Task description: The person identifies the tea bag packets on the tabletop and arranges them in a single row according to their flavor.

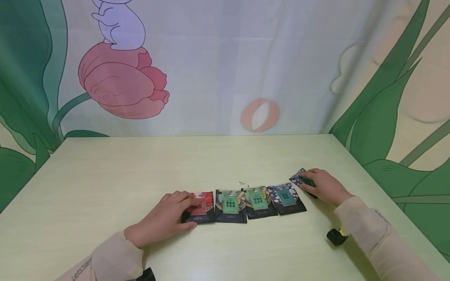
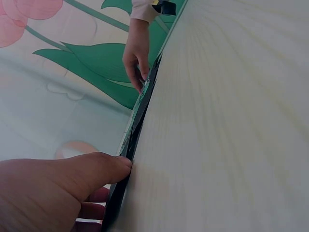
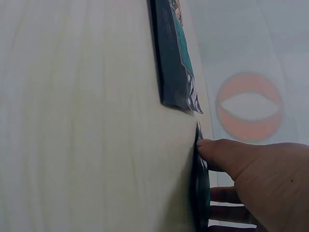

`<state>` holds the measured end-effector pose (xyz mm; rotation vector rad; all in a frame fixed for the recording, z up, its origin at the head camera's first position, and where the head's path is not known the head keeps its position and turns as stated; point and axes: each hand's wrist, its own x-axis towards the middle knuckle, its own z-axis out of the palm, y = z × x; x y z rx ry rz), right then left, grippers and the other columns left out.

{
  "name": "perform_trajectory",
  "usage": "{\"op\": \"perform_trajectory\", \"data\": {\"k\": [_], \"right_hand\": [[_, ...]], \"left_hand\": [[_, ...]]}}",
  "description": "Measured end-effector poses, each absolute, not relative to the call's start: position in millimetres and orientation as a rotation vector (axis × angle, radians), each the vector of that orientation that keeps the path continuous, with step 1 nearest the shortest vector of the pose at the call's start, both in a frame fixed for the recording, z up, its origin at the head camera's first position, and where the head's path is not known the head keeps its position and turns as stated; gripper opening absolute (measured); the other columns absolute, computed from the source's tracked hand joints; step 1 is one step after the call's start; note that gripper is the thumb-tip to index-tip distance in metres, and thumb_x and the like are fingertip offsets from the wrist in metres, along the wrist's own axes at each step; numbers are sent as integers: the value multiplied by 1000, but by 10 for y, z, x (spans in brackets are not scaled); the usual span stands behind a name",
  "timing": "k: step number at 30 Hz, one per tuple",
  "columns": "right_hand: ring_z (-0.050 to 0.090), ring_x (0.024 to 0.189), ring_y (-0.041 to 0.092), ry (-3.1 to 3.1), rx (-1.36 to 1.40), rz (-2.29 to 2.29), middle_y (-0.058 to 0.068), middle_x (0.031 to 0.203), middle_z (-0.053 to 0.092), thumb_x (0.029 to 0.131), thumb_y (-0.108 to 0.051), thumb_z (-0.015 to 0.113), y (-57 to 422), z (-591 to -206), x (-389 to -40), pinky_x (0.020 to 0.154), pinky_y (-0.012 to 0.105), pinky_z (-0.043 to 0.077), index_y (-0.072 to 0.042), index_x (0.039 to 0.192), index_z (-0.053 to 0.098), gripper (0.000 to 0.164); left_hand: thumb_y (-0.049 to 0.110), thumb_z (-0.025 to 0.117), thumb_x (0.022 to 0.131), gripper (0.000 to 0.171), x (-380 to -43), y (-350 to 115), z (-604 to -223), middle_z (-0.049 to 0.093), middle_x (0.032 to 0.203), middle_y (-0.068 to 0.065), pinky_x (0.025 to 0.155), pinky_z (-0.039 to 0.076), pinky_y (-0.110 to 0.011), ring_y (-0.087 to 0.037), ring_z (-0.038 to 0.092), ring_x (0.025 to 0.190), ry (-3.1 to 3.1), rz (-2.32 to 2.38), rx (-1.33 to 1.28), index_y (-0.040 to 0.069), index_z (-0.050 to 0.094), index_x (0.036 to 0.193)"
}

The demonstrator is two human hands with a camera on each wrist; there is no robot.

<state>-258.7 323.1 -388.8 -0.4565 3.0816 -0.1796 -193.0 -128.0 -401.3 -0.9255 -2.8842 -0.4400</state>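
Several flat packaged sachets lie in a row on the table. At the left end my left hand point(image 1: 168, 214) holds a red-and-black sachet point(image 1: 207, 210), its thumb point(image 2: 113, 166) at the near edge. To the right follow a green-labelled sachet point(image 1: 230, 207), a second green-labelled sachet point(image 1: 260, 201) that touches it, and a teal-labelled sachet with white blossoms point(image 1: 287, 198). Beyond the row's right end, my right hand point(image 1: 325, 185) grips another blossom-patterned sachet point(image 1: 297, 178) between thumb and fingers. That one looks tilted in the right wrist view, and the hand covers much of it.
The pale table point(image 1: 140, 164) reaches back to a curtain point(image 1: 211, 78) printed with a flower and leaves. A black strap piece point(image 1: 336, 237) shows beside the right sleeve point(image 1: 372, 230). Another dark piece point(image 1: 147, 274) sits under the left sleeve.
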Motion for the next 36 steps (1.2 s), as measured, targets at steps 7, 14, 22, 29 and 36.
{"op": "perform_trajectory", "data": {"k": [7,14,22,29,36], "right_hand": [[52,117,47,3089,-398,-145,29,127,55,93,-32,61,3223,-3895,-2566,97,59,43,-4,133,55,49],[55,111,45,3108,-333,-87,29,122,57,91,-38,62,3188,-3876,-2519,91,58,47,-2,131,57,53],[59,105,42,3128,-306,-29,26,117,60,90,-40,63,3147,-3877,-2456,85,55,51,-3,128,59,53],[59,105,43,3133,-264,1,27,118,60,90,-41,63,3096,-3869,-2386,84,55,51,-2,127,60,53],[62,95,40,3142,-228,48,26,109,62,90,-42,62,3040,-3833,-2310,77,53,53,1,123,61,54]], "left_hand": [[38,76,79,51,-1933,-1274,-4014,60,124,-4,97,43,-46,-23,54,113,-2884,-449,-923,15,63,123],[38,77,79,51,-1934,-1279,-4012,60,123,-4,96,44,-46,-23,55,113,-2874,-455,-933,14,63,123],[38,77,79,53,-1937,-1283,-4017,60,123,-4,97,43,-47,-23,54,113,-2880,-442,-935,14,63,124],[37,77,79,52,-1931,-1288,-4018,60,123,-4,98,43,-47,-23,55,113,-2879,-437,-927,13,63,123],[36,78,79,52,-1928,-1280,-4014,60,122,-4,98,43,-47,-23,54,113,-2879,-449,-923,13,63,122]]}}
